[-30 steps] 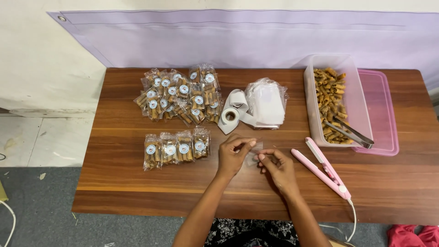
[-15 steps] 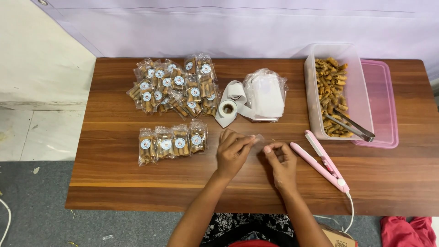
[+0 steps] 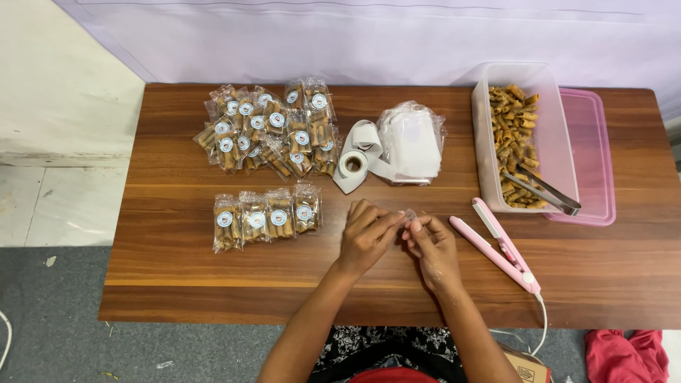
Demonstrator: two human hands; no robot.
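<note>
Two hands pinch a small clear bag over the wooden tabletop point(image 3: 170, 269).

A clear tub point(image 3: 550, 135) holds rolled snacks point(image 3: 509, 128) and metal tongs point(image 3: 545, 191), a pink lid point(image 3: 592, 156) beside it. Left hand point(image 3: 365, 237) and right hand point(image 3: 431, 245) meet, each grip closed on the small clear bag point(image 3: 409, 214), between four sealed packets point(image 3: 266, 218) and a pink sealer point(image 3: 500, 245).

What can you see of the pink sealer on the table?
The pink sealer is a slim, two-armed clamp that looks like plastic, with its arms spread open in a narrow V toward the clear tub. It lies flat on the brown table, slanting from upper left to lower right, just right of the right hand. A white cord leaves its lower end over the table edge. No hand touches it.
</note>
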